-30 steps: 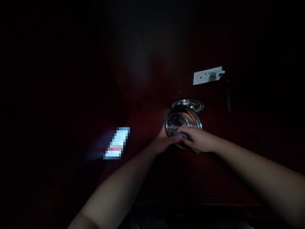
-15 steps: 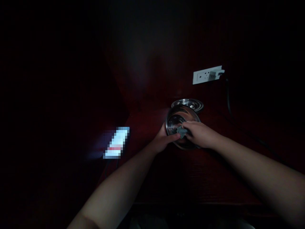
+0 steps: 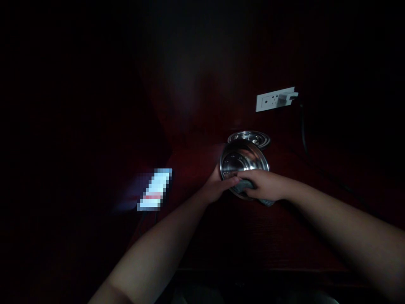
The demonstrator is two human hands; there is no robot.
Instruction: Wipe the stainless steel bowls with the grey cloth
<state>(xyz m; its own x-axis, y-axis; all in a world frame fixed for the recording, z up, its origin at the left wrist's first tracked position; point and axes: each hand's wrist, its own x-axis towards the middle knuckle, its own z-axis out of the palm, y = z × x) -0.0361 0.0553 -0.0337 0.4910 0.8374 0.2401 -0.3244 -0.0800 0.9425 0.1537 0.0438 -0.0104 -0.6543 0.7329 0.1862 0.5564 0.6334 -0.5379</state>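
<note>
A shiny metal bowl (image 3: 237, 158) is tilted so that its inside faces me. My left hand (image 3: 217, 185) grips its left side, the thumb over the near rim and the other fingers hidden behind the wall. My right hand (image 3: 265, 183) is closed on a grey-green cloth (image 3: 246, 185), pressed against the near inner wall and rim. A corner of the cloth sticks out below that hand. Just behind the bowl lies a round metal lid or dish (image 3: 249, 136) with a ringed rim; the bowl covers part of it.
A bright, pixelated phone-like screen (image 3: 155, 190) is at the left by the edge of the dark red table (image 3: 259, 236). On the back wall, a white socket (image 3: 275, 99) holds a plug, its black cable (image 3: 303, 126) running down to the right. Most surroundings are too dark to make out.
My right hand has moved with the cloth from the bowl's inner middle down toward its near rim. More of the inside shows now. My left hand stays in place.
</note>
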